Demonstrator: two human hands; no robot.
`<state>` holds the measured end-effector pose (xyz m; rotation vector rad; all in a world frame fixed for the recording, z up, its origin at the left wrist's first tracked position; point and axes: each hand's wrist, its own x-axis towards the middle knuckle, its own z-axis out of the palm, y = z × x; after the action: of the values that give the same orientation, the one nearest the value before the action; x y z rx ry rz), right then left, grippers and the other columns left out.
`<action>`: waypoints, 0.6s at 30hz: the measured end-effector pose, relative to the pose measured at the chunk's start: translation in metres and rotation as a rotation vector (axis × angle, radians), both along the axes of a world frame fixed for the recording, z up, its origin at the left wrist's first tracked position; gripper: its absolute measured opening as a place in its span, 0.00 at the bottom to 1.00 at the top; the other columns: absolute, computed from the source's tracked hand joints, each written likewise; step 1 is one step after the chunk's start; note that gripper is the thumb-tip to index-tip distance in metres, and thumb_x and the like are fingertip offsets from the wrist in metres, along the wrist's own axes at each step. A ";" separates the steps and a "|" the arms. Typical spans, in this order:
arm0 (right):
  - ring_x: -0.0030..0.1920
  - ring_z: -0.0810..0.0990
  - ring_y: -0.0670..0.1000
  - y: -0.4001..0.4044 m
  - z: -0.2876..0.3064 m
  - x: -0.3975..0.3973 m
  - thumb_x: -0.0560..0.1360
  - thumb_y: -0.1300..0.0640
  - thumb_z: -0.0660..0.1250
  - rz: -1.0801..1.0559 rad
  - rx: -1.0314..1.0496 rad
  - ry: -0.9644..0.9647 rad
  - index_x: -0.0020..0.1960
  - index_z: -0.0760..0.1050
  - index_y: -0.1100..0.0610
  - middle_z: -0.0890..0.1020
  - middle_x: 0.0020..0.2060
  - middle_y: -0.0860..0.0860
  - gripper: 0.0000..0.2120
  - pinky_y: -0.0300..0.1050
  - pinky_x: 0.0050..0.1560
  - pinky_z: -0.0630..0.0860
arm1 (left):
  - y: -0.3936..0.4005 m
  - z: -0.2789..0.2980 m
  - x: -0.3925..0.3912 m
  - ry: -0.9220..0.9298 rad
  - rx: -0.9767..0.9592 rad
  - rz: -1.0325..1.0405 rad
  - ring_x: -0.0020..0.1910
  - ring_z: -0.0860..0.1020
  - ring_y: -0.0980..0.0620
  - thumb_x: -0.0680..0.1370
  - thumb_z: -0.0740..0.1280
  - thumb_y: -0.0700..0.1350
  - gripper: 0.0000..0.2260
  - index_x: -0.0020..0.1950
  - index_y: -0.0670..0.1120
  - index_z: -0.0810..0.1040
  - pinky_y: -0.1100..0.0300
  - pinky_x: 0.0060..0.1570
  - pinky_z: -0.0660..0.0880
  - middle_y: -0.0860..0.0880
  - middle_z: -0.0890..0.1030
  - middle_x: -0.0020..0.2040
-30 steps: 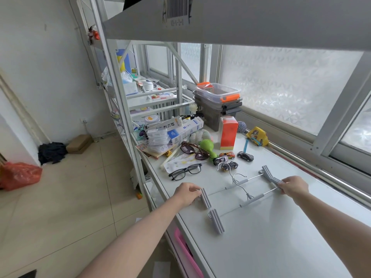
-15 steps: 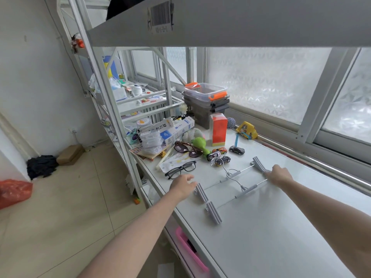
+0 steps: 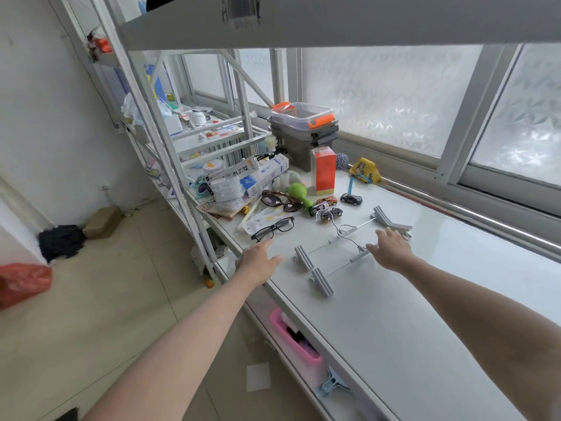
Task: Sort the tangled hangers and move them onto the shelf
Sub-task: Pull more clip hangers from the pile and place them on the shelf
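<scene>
- Two grey clip hangers lie flat on the white desk, side by side and overlapping; their wire hooks cross near the middle, so they look tangled there.
- Clip ends: two at about 8 o'clock of the pair, near the desk's front edge; two more at about 2 o'clock, toward the window.
- Left hand: palm down at the front edge of the desk, at 9 o'clock from the near clips. Fingers spread loosely, holding nothing; just beside the nearest clip, clear of it.
- Right hand: palm down over the right half of the hangers, fingers splayed and not pinching. Fingertips sit over the bars; cannot tell whether they touch.
- Black-framed glasses lie at 12 o'clock from the left hand, near it but apart.
- Toy cars cluster at 11 o'clock from the hangers' hooks, one just beside a hook tip.
- Sunglasses, a green toy and an orange box stand farther back at 12 o'clock.
- Stacked lidded bins sit beyond the box against the window.
- An upper shelf spans the top of view, above the desk.
</scene>
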<state>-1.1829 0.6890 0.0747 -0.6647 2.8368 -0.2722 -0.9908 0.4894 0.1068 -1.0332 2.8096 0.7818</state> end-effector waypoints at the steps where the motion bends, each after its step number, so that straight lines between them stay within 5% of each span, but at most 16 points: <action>1: 0.74 0.56 0.59 -0.003 0.003 0.006 0.79 0.48 0.55 0.011 0.012 0.010 0.73 0.58 0.61 0.60 0.73 0.60 0.27 0.54 0.72 0.58 | -0.004 0.001 0.010 -0.004 -0.011 0.007 0.73 0.63 0.44 0.79 0.60 0.52 0.26 0.75 0.50 0.59 0.48 0.72 0.62 0.45 0.65 0.75; 10: 0.74 0.58 0.58 -0.171 0.057 0.166 0.79 0.51 0.57 0.437 -0.002 0.149 0.72 0.60 0.62 0.62 0.73 0.59 0.25 0.55 0.73 0.56 | -0.097 0.032 0.216 0.103 -0.058 0.394 0.71 0.68 0.44 0.79 0.60 0.50 0.26 0.76 0.47 0.59 0.55 0.67 0.66 0.44 0.66 0.74; 18: 0.76 0.54 0.57 -0.376 0.061 0.569 0.79 0.51 0.58 1.283 -0.134 -0.003 0.75 0.54 0.62 0.56 0.76 0.59 0.29 0.49 0.75 0.54 | -0.141 0.030 0.624 0.051 -0.100 1.118 0.70 0.69 0.42 0.79 0.61 0.50 0.24 0.73 0.43 0.63 0.55 0.67 0.67 0.41 0.69 0.72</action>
<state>-0.6141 0.3129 0.1355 -2.2194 1.8302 -0.2036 -0.3665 0.3481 0.1367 -2.6452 2.1056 0.6677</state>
